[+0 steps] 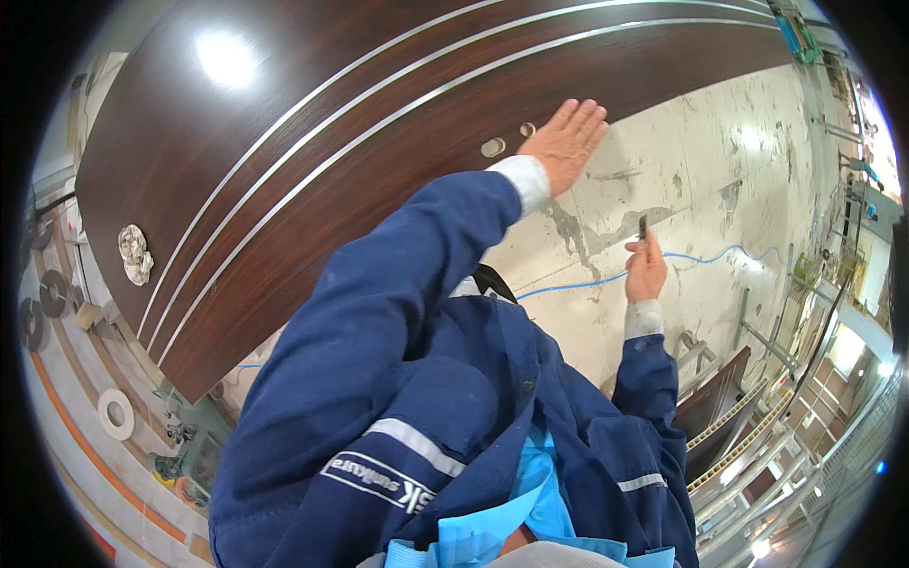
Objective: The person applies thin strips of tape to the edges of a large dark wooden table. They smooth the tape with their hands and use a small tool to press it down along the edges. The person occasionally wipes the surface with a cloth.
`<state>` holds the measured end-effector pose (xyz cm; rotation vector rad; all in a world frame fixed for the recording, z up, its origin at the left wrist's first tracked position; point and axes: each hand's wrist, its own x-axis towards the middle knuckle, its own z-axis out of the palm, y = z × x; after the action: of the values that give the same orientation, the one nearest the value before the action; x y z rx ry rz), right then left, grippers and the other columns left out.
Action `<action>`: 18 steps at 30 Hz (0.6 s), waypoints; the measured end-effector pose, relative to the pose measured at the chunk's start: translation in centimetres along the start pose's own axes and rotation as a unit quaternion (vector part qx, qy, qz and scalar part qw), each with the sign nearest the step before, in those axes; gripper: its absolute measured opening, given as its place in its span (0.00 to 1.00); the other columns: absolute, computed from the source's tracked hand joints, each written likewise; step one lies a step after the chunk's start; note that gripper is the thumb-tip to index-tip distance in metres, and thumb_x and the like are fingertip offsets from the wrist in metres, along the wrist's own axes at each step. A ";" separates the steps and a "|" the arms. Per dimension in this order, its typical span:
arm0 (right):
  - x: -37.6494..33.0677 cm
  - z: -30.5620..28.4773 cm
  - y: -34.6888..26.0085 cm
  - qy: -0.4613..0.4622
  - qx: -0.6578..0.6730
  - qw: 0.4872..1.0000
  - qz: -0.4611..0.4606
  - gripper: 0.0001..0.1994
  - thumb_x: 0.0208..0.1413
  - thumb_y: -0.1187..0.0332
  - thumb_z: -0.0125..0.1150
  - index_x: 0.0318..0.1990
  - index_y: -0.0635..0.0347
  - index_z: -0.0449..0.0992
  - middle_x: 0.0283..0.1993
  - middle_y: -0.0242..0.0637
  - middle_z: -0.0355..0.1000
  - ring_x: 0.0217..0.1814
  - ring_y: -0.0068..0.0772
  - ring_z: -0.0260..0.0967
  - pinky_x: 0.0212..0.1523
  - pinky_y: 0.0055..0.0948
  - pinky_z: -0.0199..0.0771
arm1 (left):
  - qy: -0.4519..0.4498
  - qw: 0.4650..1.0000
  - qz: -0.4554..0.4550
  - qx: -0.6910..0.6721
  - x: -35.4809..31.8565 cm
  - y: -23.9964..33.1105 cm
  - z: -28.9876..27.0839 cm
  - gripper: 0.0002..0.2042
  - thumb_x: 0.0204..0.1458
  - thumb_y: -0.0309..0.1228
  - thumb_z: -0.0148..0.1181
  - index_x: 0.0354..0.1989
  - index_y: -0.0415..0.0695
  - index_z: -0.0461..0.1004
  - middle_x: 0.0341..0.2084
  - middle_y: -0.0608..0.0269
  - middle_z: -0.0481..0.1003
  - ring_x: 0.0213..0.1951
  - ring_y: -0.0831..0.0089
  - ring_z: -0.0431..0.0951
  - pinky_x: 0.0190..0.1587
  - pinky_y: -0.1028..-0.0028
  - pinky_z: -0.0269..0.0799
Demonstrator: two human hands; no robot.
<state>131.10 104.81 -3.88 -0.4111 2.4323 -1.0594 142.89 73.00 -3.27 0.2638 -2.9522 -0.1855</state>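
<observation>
A large dark wood-grain door panel (398, 142) with three silver strips lies in front of me. My left hand (565, 142) rests at its near edge, fingers stretched out flat and holding nothing. Close to that wrist are two cut holes in the panel, an oval hole (492, 148) and a smaller hole (527, 129). Lower right, away from the panel, my right hand (647, 271) is closed on a small dark flat tool (643, 227). The tool's tip sticks up past the fingers; its exact kind is too small to tell.
A crumpled white cloth (135, 255) lies on the panel's left end. Across the stained pale floor (701, 151) runs a blue hose (578, 285). Rolls of edging tape (115, 415) stand at the left. Racks and a dark panel (715, 402) are at the right.
</observation>
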 end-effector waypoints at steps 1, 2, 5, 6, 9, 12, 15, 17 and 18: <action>1.3 -0.3 -0.9 0.006 -0.026 0.999 -0.019 0.23 0.71 0.72 0.47 0.71 0.60 0.71 0.42 0.32 0.81 0.32 0.17 0.68 0.36 0.21 0.72 | 0.004 1.000 0.005 -0.005 0.5 0.0 0.1 0.31 0.67 0.29 0.38 0.79 0.37 0.50 0.80 0.50 0.49 0.81 0.56 0.45 0.82 0.55 0.35; 2.9 -0.4 -2.1 0.004 -0.035 0.998 -0.047 0.23 0.70 0.73 0.48 0.71 0.60 0.71 0.42 0.33 0.81 0.32 0.17 0.68 0.36 0.22 0.72 | -0.031 0.999 0.015 -0.013 0.2 -0.1 0.1 0.31 0.67 0.30 0.37 0.79 0.37 0.49 0.80 0.51 0.49 0.81 0.56 0.45 0.82 0.55 0.36; 9.5 0.3 -6.5 0.010 -0.082 0.992 -0.099 0.25 0.69 0.74 0.48 0.72 0.58 0.69 0.44 0.35 0.82 0.32 0.19 0.69 0.37 0.23 0.73 | -0.037 0.998 0.049 0.011 -4.1 -0.9 -0.6 0.30 0.67 0.32 0.39 0.78 0.36 0.53 0.79 0.50 0.51 0.81 0.57 0.46 0.82 0.55 0.37; 12.0 0.8 -8.2 0.005 -0.085 0.986 -0.145 0.26 0.67 0.75 0.48 0.73 0.56 0.69 0.45 0.37 0.83 0.33 0.20 0.71 0.38 0.25 0.75 | -0.028 0.998 0.051 0.026 -6.2 -1.2 -1.0 0.30 0.67 0.32 0.40 0.77 0.36 0.54 0.79 0.50 0.51 0.81 0.57 0.47 0.82 0.55 0.37; 17.2 3.8 -12.4 0.037 -0.148 0.979 -0.138 0.29 0.65 0.76 0.47 0.74 0.50 0.68 0.48 0.40 0.84 0.40 0.28 0.79 0.44 0.32 0.79 | -0.030 0.993 0.076 -0.083 -14.5 -2.6 -3.4 0.30 0.66 0.36 0.48 0.75 0.40 0.59 0.75 0.48 0.59 0.79 0.57 0.53 0.81 0.54 0.41; 15.4 8.9 -14.1 0.038 -0.287 0.940 -0.182 0.27 0.68 0.75 0.46 0.74 0.52 0.68 0.59 0.47 0.80 0.59 0.47 0.79 0.59 0.40 0.77 | -0.034 0.961 -0.006 -0.275 -24.1 -4.2 -7.6 0.28 0.61 0.37 0.62 0.70 0.46 0.66 0.66 0.50 0.72 0.72 0.56 0.66 0.78 0.53 0.54; 6.0 14.4 -12.9 -0.062 -0.166 0.836 -0.520 0.24 0.71 0.77 0.41 0.72 0.61 0.69 0.71 0.50 0.70 0.61 0.49 0.77 0.62 0.40 0.76 | 0.143 0.949 -0.242 -0.141 -34.6 -9.5 -12.7 0.27 0.46 0.32 0.73 0.57 0.45 0.75 0.55 0.51 0.77 0.56 0.49 0.77 0.64 0.49 0.68; -1.3 16.8 -11.7 -0.243 -0.160 0.780 -0.554 0.27 0.63 0.80 0.48 0.70 0.57 0.72 0.64 0.52 0.76 0.57 0.50 0.79 0.56 0.40 0.78 | 0.251 0.883 -0.396 0.031 -41.3 -15.6 -15.2 0.23 0.54 0.34 0.67 0.57 0.39 0.74 0.56 0.44 0.75 0.58 0.44 0.74 0.65 0.49 0.66; -4.3 17.4 -11.3 -0.338 -0.134 0.773 -0.519 0.28 0.60 0.81 0.52 0.69 0.54 0.74 0.56 0.50 0.80 0.55 0.48 0.80 0.54 0.41 0.78 | 0.254 0.837 -0.458 0.157 -44.5 -19.6 -16.1 0.24 0.59 0.39 0.64 0.59 0.37 0.73 0.58 0.41 0.74 0.61 0.42 0.72 0.67 0.49 0.63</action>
<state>144.70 88.63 -4.74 -1.9942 1.5745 -0.6699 192.18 60.35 2.70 1.4935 -2.0810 0.2314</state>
